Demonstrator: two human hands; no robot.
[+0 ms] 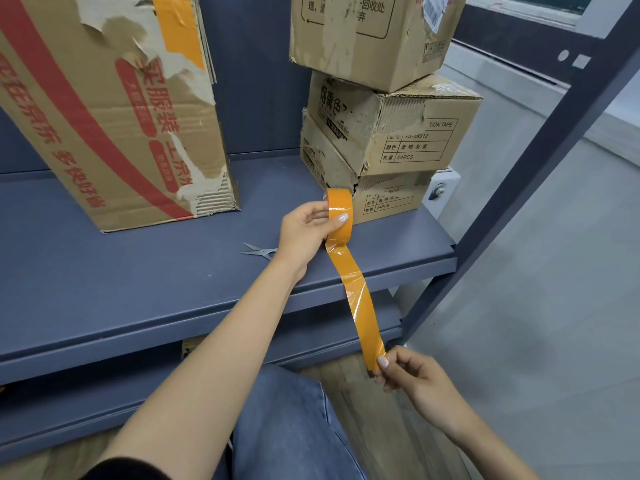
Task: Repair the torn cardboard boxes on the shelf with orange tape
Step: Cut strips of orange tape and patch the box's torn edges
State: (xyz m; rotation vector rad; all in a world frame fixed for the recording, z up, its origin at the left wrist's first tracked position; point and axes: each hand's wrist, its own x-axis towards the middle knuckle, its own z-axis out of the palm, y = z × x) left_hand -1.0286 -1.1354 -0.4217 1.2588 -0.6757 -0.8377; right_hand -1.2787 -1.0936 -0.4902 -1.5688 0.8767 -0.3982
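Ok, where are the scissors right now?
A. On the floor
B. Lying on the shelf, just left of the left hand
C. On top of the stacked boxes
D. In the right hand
B: the scissors lie flat on the blue shelf, beside the left hand that holds the tape roll, while the right hand pinches the end of the pulled strip.

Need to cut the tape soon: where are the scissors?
The scissors lie on the shelf, just left of the left hand gripping the tape roll.
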